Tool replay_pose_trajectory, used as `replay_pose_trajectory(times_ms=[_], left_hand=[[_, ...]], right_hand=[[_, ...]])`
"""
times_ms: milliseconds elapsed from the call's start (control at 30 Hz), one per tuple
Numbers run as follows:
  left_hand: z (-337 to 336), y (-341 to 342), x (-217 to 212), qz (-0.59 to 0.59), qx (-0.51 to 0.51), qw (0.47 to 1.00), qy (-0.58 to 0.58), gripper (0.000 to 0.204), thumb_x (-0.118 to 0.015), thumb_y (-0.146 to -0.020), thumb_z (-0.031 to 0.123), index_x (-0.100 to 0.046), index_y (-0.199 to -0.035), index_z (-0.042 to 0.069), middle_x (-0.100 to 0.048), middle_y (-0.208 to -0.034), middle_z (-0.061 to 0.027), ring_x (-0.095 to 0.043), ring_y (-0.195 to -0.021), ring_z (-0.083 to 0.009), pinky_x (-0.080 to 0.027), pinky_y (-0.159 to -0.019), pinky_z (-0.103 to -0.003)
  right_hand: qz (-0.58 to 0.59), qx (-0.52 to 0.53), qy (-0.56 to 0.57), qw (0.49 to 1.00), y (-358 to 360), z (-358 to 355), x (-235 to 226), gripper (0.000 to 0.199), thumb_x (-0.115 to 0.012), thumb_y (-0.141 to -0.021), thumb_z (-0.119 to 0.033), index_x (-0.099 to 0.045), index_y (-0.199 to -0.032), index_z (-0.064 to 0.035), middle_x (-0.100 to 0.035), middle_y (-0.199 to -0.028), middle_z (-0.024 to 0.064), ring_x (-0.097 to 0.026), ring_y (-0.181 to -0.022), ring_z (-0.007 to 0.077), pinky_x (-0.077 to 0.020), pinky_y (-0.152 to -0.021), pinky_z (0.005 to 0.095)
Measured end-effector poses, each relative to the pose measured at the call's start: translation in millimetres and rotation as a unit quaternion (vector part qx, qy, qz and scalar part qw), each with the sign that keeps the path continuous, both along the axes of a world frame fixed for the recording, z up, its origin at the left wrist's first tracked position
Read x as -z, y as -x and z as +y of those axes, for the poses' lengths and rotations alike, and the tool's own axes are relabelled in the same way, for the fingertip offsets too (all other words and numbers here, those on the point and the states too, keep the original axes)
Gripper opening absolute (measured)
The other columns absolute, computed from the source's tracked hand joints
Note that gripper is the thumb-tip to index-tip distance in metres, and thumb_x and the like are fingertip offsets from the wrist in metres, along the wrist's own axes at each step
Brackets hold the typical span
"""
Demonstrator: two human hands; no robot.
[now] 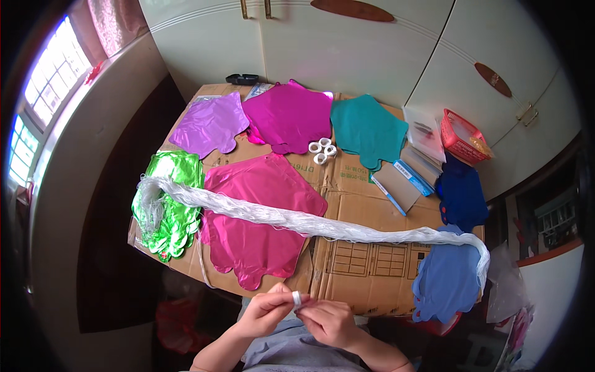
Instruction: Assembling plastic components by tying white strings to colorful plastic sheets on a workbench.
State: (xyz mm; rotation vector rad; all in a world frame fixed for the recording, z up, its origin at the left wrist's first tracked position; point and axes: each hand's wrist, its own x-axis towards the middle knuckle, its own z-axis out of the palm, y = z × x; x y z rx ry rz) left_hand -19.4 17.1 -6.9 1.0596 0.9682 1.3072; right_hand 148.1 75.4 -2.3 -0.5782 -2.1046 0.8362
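My left hand is closed on a small white roll, which looks like tape, in front of the table's near edge. My right hand meets it there, its thumb and fingers pinched against the roll's right side; any loose end between them is too small to make out. Just beyond the hands lie flat pink foil balloons. Across them stretches a long, loose hank of white string, from the green foil balloons on the left to the blue flat pieces on the right.
A cardboard sheet covers the table. Farther back lie lilac, magenta and teal foil balloons. Several white rolls sit mid-table. At right are a blue-edged box and a red basket. White cabinets stand behind.
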Motion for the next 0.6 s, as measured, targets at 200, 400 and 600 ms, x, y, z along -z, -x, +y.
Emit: replay_pose_trajectory(times_ms=[200, 400, 600], left_hand=[[1, 9, -4, 0.08, 0.132, 0.988, -0.008, 0.023, -0.052, -0.08, -0.005, -0.063, -0.1, -0.003, -0.055, -0.076, -0.006, -0.048, -0.073, -0.0127, -0.04, -0.063, -0.026], [7, 0, -9, 0.0, -0.006, 0.999, 0.053, 0.028, -0.051, -0.082, -0.005, -0.06, -0.109, -0.003, -0.056, -0.082, -0.007, -0.048, -0.075, -0.0128, -0.038, -0.07, -0.024], [2, 6, -6, 0.142, 0.094, 0.985, 0.0, 0.024, -0.054, -0.084, 0.0, -0.063, -0.106, 0.0, -0.054, -0.073, -0.0041, -0.048, -0.071, -0.0123, -0.039, -0.063, -0.025]], right_hand=[[0.014, 0.051, 0.048, 0.997, -2, 16, -10, 0.01, -0.069, -0.073, -0.005, -0.066, -0.082, -0.0065, -0.059, -0.066, 0.0048, -0.056, -0.054, 0.018, -0.0449, -0.048, 0.0289], [-0.017, 0.031, 0.042, 0.998, 3, -4, 9, 0.014, -0.069, -0.074, -0.007, -0.063, -0.086, -0.0058, -0.059, -0.072, 0.0051, -0.059, -0.062, 0.0205, -0.0472, -0.054, 0.0308], [-0.01, 0.057, 0.0, 0.998, -3, 14, -10, 0.015, -0.07, -0.073, -0.006, -0.062, -0.086, -0.0074, -0.058, -0.071, 0.0029, -0.059, -0.062, 0.0185, -0.0467, -0.052, 0.0302]])
